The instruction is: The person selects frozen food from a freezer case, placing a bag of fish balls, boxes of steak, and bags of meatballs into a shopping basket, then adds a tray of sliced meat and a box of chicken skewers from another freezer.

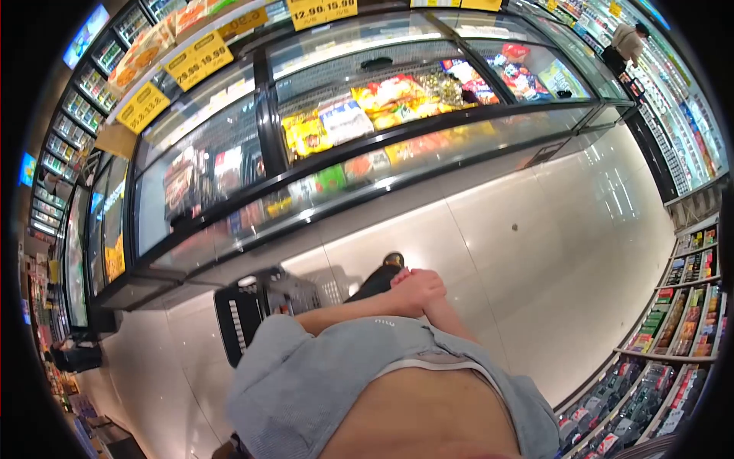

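My two hands meet in front of my body, low over the floor. My left hand [426,288] comes across from the left and is closed around my right wrist. Just beyond it, my right hand [401,276] shows only in part, its fingers curled in, and I cannot tell whether anything is in them. A dark trouser leg and a shoe [393,260] appear just behind the hands. Left of my arms, a grey shopping basket [294,292] with a black end [232,321] is partly covered by my grey-blue shirt [321,359].
A long glass-topped freezer [428,134] with bagged food spans the front, yellow price signs [200,60] above it. Shelves of packaged goods [673,329] curve along the right. Another person [628,43] stands far right by a chilled wall. Shiny floor tiles [535,252] lie between.
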`<state>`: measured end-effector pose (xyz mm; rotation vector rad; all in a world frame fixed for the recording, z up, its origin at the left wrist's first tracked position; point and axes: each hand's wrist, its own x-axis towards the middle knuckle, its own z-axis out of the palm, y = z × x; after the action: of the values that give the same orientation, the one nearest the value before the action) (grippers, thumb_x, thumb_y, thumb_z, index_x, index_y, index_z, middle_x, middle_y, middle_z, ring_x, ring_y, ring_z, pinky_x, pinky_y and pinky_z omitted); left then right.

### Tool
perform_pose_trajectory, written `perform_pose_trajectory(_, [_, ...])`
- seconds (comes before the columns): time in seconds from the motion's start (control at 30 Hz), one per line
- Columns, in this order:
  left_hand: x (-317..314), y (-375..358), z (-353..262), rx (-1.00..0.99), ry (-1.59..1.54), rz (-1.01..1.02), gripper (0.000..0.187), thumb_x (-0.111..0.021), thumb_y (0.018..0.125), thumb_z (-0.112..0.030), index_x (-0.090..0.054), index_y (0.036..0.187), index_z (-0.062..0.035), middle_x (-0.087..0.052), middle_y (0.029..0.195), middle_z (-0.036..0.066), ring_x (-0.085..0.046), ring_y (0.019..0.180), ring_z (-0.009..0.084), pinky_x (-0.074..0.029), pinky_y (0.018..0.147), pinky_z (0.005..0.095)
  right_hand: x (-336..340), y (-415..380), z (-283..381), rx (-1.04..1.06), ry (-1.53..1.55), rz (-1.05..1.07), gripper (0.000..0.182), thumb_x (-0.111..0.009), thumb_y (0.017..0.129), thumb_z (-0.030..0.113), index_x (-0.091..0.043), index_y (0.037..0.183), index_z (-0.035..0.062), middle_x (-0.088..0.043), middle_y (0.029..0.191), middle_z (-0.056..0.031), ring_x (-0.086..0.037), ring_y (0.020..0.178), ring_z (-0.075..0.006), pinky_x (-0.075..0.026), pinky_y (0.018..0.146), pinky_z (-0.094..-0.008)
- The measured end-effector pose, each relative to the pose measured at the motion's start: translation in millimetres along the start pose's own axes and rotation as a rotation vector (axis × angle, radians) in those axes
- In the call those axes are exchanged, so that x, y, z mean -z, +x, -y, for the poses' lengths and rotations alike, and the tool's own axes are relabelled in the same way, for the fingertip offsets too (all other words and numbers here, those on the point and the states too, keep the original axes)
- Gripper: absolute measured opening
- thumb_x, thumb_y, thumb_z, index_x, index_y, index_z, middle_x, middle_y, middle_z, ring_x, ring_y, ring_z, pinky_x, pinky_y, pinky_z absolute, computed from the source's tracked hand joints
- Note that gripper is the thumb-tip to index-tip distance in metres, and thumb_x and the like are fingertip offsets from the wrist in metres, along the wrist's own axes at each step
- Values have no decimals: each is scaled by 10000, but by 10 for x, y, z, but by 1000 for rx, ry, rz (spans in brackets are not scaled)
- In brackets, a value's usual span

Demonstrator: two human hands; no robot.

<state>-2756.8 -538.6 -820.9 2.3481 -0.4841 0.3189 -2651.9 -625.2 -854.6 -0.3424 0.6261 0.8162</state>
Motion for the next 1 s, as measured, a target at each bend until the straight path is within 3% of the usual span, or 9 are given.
perform_pose_trajectory(0.1, [405,574,411,-158,-193,44,417,-610,518,-11,-540,927,-42,-515,944,133,-482,935,323,-387,839,412,-303,317,370,85,78,-23,361,-374,927,408,-484,875,68,-482,718,-50,-470,665,-179,-432,727,-373])
perform_pose_trajectory(0.2, [691,1210,713,-277,-176,-127,415,-585,561,28,-538,970,-24,-521,1033,143,-489,1008,329,-393,882,409,-759,709,693,145,140,4,367,-365,928,411,-481,856,71,-473,704,-45,-461,654,-177,-428,726,-375])
perform_pose_trajectory(0.23, [766,1394,819,-251,-155,-115,456,-552,582,67,-544,1032,-10,-526,1098,145,-470,1108,328,-381,946,398,-947,835,784,152,164,25,369,-363,928,412,-480,850,71,-470,700,-44,-458,650,-176,-427,725,-376])
perform_pose_trajectory(0.43, [1217,2136,1308,-153,-142,-224,570,-513,636,114,-533,1188,-25,-520,1224,126,-485,1173,280,-399,989,372,-1899,1721,1174,63,290,104,384,-346,931,419,-473,813,76,-451,672,-35,-439,629,-172,-420,721,-381])
perform_pose_trajectory(0.57, [1568,2470,1796,-50,-59,-270,470,-510,744,91,-562,1191,-45,-535,1269,119,-499,1198,262,-425,989,364,-2563,2251,1146,-47,214,-57,428,-332,932,459,-474,795,79,-430,634,-26,-435,637,-168,-395,684,-358])
perform_pose_trajectory(0.73, [2262,2848,2314,24,153,-379,488,-549,717,67,-563,1196,-27,-549,1247,117,-491,1209,272,-409,1006,388,-3675,2924,1074,-339,182,239,382,-355,951,413,-492,836,75,-378,631,-8,-347,610,-160,-361,640,-316])
perform_pose_trajectory(0.8, [2478,2928,2556,93,221,-406,527,-557,683,50,-556,1203,-36,-538,1260,121,-487,1211,267,-400,1007,381,-4032,3310,1014,-329,6,300,356,-367,955,387,-497,846,74,-421,633,-10,-382,596,-163,-385,634,-326])
perform_pose_trajectory(0.9, [2700,2999,3120,167,203,-488,401,-554,779,19,-555,1178,-9,-580,1186,144,-530,1139,305,-409,986,411,-4365,3901,852,-419,-252,407,333,-420,947,369,-515,855,64,-520,682,-25,-483,629,-171,-431,643,-327])
perform_pose_trajectory(1.0, [2953,3024,3589,532,269,-522,425,-571,794,-21,-494,1212,-6,-565,1192,156,-510,1150,319,-376,1012,429,-4684,4104,584,-112,-810,447,267,-467,933,301,-551,864,57,-609,772,-57,-578,710,-186,-472,675,-323])
